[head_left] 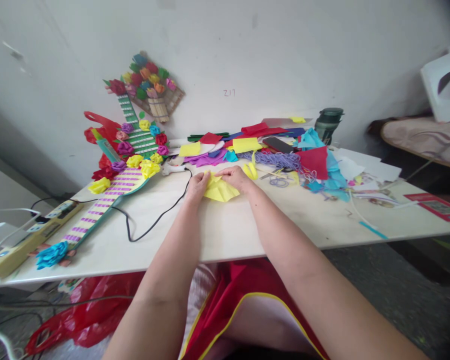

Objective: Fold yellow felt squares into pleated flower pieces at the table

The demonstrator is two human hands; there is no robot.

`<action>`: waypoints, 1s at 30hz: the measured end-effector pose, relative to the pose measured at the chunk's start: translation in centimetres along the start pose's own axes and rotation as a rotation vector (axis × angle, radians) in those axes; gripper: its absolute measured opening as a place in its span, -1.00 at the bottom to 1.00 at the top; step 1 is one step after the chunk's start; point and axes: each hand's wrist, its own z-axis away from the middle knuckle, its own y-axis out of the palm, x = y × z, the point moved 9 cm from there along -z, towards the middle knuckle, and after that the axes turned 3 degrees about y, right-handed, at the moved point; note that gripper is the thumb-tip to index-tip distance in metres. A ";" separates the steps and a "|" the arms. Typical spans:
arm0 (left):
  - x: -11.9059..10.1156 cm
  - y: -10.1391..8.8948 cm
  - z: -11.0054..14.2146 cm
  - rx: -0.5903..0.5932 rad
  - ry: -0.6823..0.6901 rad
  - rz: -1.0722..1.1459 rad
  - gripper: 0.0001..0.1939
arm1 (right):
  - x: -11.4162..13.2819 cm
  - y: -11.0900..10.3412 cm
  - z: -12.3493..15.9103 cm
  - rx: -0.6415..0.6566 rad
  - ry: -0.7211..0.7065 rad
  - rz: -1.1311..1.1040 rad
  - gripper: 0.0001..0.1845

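A crumpled piece of yellow paper (219, 191) lies on the white table (225, 230) in front of me. My left hand (197, 186) pinches its left edge with closed fingers. My right hand (235, 177) grips its upper right edge, fingers pressed together on the sheet. Both forearms reach forward over the table's near edge.
A heap of coloured paper and felt sheets (247, 142), purple cord (279, 160) and scissors lies behind my hands. Paper-flower craft boards (135, 135) stand at left. A glue gun's black cable (153, 215) loops across the table. A power strip (41, 230) sits at far left, a dark green bottle (328, 122) at back.
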 end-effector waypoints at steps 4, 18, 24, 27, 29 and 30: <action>-0.7 0.1 0.2 -0.001 0.062 -0.034 -0.63 | 0.3 0.0 0.1 0.045 0.007 0.008 -0.65; -0.8 0.4 -0.1 0.024 0.158 0.003 -0.62 | -1.9 0.7 0.6 0.065 0.268 -0.171 -0.76; -0.9 0.9 0.0 0.059 0.135 0.013 -0.64 | -2.3 1.1 0.8 0.057 0.294 -0.207 -0.76; -1.0 1.1 0.2 0.071 0.115 0.036 -0.65 | -1.9 0.7 0.6 0.022 0.237 -0.171 -0.76; -1.1 1.3 0.4 0.089 0.098 0.069 -0.65 | -1.4 0.4 0.5 0.006 0.194 -0.161 -0.76; -1.2 1.4 0.5 0.095 0.091 0.087 -0.65 | -1.3 0.3 0.4 0.001 0.178 -0.158 -0.77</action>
